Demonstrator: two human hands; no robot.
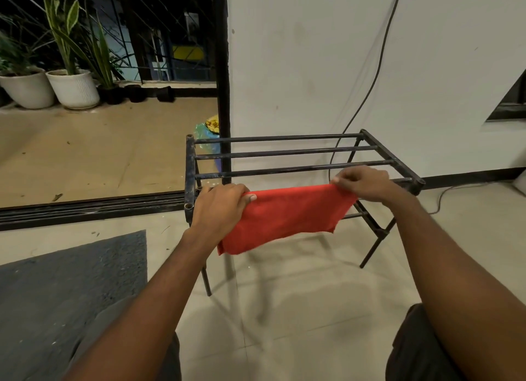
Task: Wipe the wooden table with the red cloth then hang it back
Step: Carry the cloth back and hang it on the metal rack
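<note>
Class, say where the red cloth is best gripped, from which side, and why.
Pinch the red cloth at its two top corners, from above, as the left hand and right hand do: it hangs flat from that edge by the rack, keeping it spread.

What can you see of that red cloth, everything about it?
The red cloth is a plain, soft-looking fabric rectangle, bright red, slightly wrinkled. It is stretched wide along the nearest bar of the black metal rack and hangs down on the near side, its lower edge slanting lower to the left. The left hand grips its upper left corner, the right hand pinches its upper right corner. Whether it already lies over the bar cannot be told.
</note>
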